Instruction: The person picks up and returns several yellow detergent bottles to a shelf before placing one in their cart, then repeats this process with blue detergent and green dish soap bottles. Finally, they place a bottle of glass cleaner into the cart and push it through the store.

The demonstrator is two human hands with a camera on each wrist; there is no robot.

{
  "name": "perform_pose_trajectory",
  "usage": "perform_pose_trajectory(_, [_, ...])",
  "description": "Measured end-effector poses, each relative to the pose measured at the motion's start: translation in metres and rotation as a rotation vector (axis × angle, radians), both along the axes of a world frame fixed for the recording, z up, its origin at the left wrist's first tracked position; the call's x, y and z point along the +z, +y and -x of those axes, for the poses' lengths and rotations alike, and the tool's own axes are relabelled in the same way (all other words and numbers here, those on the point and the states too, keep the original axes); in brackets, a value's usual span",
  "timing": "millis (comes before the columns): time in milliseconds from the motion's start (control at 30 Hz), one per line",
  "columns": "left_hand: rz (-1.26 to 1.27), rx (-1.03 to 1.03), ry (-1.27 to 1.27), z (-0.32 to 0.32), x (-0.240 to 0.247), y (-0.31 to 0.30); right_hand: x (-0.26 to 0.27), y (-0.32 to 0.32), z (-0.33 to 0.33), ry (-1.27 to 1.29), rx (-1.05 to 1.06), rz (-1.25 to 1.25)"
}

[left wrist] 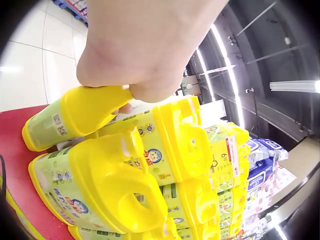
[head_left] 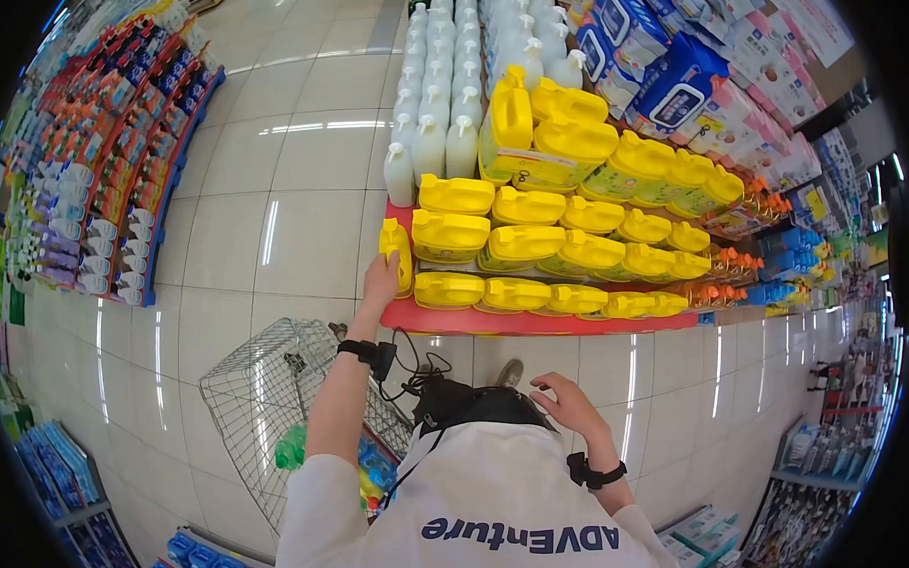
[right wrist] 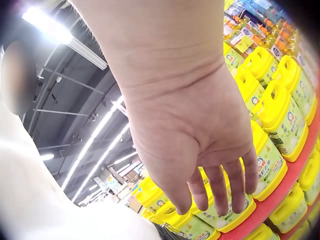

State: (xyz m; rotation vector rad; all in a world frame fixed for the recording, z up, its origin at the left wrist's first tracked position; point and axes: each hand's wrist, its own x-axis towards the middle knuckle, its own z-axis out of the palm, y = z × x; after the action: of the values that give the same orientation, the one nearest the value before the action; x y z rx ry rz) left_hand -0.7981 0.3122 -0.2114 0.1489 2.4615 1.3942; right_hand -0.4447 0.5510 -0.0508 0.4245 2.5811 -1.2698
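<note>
At the corner of the display, my left hand (head_left: pixel 380 281) grips a yellow jug (head_left: pixel 396 238) by its top. In the left wrist view the same jug (left wrist: pixel 70 117) leans, its pale green label facing out; the fingers curl round its handle, partly hidden by the wrist. Right beside it on the red shelf (left wrist: pixel 20 130) stands another yellow jug (left wrist: pixel 107 180), with more stacked behind. My right hand (head_left: pixel 571 405) hangs in front of my body with loosely bent fingers. Nothing is in that hand (right wrist: pixel 200 125) in the right wrist view, where rows of yellow jugs show behind it.
A wire shopping cart (head_left: pixel 248 391) with a few goods stands at my left. White pump bottles (head_left: pixel 430 145) line the display's far side, next to blue-and-white packs (head_left: pixel 673 86). Across the tiled floor (head_left: pixel 310 169) is another stocked shelf (head_left: pixel 120 175). A black cable (head_left: pixel 417 365) hangs near the cart.
</note>
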Motion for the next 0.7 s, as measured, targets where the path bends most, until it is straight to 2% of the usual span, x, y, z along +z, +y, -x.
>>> perform_pose_trajectory(100, [0.040, 0.023, 0.094, 0.001, 0.007, 0.004, 0.002, -0.003, 0.010, 0.005, 0.059, -0.022])
perform_pose_trajectory(167, [-0.053, 0.044, -0.029, -0.007, 0.028, 0.002, 0.001, -0.003, 0.013, 0.001, 0.097, -0.036])
perform_pose_trajectory(300, [0.021, 0.052, 0.062, -0.008, 0.008, -0.006, 0.006, -0.005, 0.018, -0.012, 0.132, -0.031])
perform_pose_trajectory(367, [-0.123, 0.195, 0.167, -0.020, 0.008, -0.013, 0.007, -0.004, 0.019, -0.015, 0.135, -0.036])
perform_pose_trajectory(400, [-0.123, 0.196, 0.165, -0.026, 0.004, -0.020, 0.006, -0.005, 0.017, -0.017, 0.127, -0.036])
perform_pose_trajectory(500, [-0.234, 0.301, 0.036, -0.046, -0.020, -0.058, 0.002, -0.004, 0.015, -0.015, 0.125, -0.028])
perform_pose_trajectory(567, [-0.338, 0.290, -0.225, -0.064, -0.019, -0.084, 0.000, -0.005, 0.015, -0.021, 0.145, -0.027])
perform_pose_trajectory(700, [-0.329, 0.257, -0.298, -0.106, 0.000, -0.118, -0.007, -0.008, 0.018, -0.030, 0.220, -0.009])
